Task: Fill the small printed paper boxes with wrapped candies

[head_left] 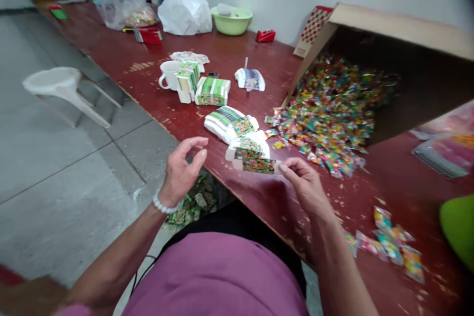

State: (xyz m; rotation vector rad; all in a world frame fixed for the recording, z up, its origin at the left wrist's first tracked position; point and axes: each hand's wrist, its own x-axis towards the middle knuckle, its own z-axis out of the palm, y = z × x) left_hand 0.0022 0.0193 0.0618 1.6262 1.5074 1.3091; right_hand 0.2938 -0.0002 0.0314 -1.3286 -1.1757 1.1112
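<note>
My right hand (pixel 304 181) pinches one end of a flat printed carton (pixel 259 165), green and dark with white flaps, above the table's front edge. Just beyond it lies a fanned stack of the same flat cartons (pixel 225 122). My left hand (pixel 183 170), with a pale bead bracelet on the wrist, is held off to the left with fingers apart and nothing in it. Wrapped candies (pixel 329 108) spill from a cardboard box (pixel 392 22) lying on its side, right of the stack. Below my left hand, a heap of filled-looking green packets (pixel 194 202) shows under the table edge.
On the red table (pixel 266 202) stand a white mug (pixel 170 75), carton bundles (pixel 212 91) and a purple-printed stack (pixel 250 79). Farther back are a green basin (pixel 231 22) and plastic bags (pixel 187 12). Loose candies (pixel 388 244) lie at right. A white stool (pixel 55 81) stands left.
</note>
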